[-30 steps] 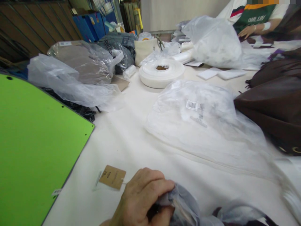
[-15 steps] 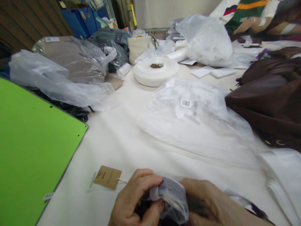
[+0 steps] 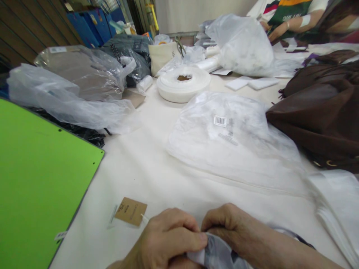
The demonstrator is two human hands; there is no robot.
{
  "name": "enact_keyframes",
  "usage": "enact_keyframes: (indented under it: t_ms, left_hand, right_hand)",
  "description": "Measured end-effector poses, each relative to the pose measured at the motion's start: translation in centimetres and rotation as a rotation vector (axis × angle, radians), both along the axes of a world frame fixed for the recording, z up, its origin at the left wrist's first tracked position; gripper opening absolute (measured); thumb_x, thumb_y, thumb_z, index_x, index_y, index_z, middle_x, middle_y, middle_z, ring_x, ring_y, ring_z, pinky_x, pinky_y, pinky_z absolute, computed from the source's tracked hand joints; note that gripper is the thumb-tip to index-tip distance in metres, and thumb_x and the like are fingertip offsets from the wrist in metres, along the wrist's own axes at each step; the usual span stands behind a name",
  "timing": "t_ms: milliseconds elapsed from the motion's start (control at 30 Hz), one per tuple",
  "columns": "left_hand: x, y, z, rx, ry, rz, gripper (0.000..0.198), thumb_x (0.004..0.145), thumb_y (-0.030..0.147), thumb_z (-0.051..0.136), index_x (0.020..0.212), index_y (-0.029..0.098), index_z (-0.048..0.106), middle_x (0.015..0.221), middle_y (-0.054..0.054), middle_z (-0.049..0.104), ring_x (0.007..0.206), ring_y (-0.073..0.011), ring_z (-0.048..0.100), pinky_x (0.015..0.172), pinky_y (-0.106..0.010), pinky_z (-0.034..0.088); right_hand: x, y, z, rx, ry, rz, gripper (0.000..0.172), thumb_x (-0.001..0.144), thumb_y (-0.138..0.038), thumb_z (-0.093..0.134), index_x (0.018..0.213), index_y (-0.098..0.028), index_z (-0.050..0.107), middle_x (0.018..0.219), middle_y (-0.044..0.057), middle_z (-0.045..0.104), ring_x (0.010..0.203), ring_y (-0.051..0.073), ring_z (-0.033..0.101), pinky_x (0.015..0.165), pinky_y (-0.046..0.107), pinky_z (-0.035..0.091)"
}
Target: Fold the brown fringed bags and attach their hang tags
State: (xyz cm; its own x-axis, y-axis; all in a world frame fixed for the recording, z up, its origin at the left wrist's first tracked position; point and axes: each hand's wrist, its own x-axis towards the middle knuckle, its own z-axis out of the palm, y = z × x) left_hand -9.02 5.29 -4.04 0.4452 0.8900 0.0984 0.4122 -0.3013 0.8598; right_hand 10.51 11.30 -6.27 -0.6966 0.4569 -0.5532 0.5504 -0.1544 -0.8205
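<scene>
At the bottom centre, my left hand (image 3: 171,239) is closed, its thumb and fingers pinching translucent plastic wrapping (image 3: 220,252) over something dark. Close beside it, my right hand (image 3: 238,233) curls its fingers onto the wrapping's upper edge. The lower part of the wrapped thing runs out of view, so its kind is hidden. A brown cardboard hang tag (image 3: 131,211) with a white string lies on the table just left of my left hand. Beyond both hands a clear plastic bag (image 3: 232,145) with a barcode label lies flat.
A green board (image 3: 42,179) covers the left side. A white roll (image 3: 183,87) lies at the back, near plastic-wrapped bags (image 3: 84,74). A brown bag (image 3: 322,116) and stacked plastic sleeves (image 3: 336,213) are on the right. A co-worker's hands (image 3: 279,30) are at the back right.
My hands have moved closer together, and my right fingers have come up onto the wrapping's edge. The wrapped thing has dropped lower in view. The co-worker's hand has shifted left.
</scene>
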Motion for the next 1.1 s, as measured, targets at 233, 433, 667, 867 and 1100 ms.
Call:
enact_keyframes:
  t_ms: [233,433,667,867,1100]
  left_hand:
    - [0.7,3.3,1.6,-0.378,0.22,-0.264,0.029,0.059,0.002,0.076,0.081,0.019,0.066,0.08,0.003,0.059,0.073,-0.0108,0.057,0.066,-0.017,0.044]
    - [1.8,3.1,3.5,-0.177,0.702,-0.304,0.017,0.069,0.001,0.06,0.074,0.017,0.061,0.078,0.0,0.059,0.072,-0.0132,0.056,0.061,-0.019,0.041]
    - [2.8,3.8,4.0,0.015,0.788,-0.56,0.017,0.065,0.005,0.07,0.067,0.018,0.059,0.07,0.002,0.061,0.061,-0.0126,0.055,0.05,-0.021,0.037]
    - [4.0,2.7,3.9,0.234,0.754,-0.515,0.017,0.063,0.013,0.077,0.066,0.017,0.061,0.072,0.001,0.063,0.062,-0.0126,0.056,0.053,-0.025,0.038]
    - [3.9,4.7,2.6,-0.072,0.705,-0.776,0.018,0.065,0.011,0.071,0.057,0.018,0.056,0.061,0.004,0.057,0.056,-0.0097,0.051,0.044,-0.022,0.03]
  right_hand:
    - [-0.2,-0.2,-0.7,-0.047,0.025,0.018,0.03,0.065,-0.008,0.042,0.076,-0.014,0.07,0.06,-0.003,0.054,0.053,0.006,0.042,0.046,0.015,0.03]
    - [-0.2,0.0,-1.0,-0.035,-0.009,0.007,0.028,0.062,-0.007,0.04,0.067,-0.012,0.067,0.052,-0.005,0.04,0.048,0.006,0.034,0.042,0.016,0.024]
    - [-0.9,-0.1,-0.7,-0.023,0.038,-0.017,0.017,0.061,-0.015,0.043,0.059,-0.015,0.06,0.053,-0.005,0.034,0.052,0.008,0.035,0.049,0.019,0.03]
    - [-1.0,-0.6,-0.7,-0.01,0.019,-0.05,0.009,0.057,-0.014,0.039,0.049,-0.017,0.042,0.053,-0.004,0.029,0.053,0.008,0.034,0.044,0.018,0.023]
    - [-0.8,-0.5,-0.7,-0.025,0.093,-0.016,0.013,0.062,-0.012,0.038,0.058,-0.016,0.05,0.056,-0.005,0.04,0.058,0.009,0.038,0.049,0.019,0.03]
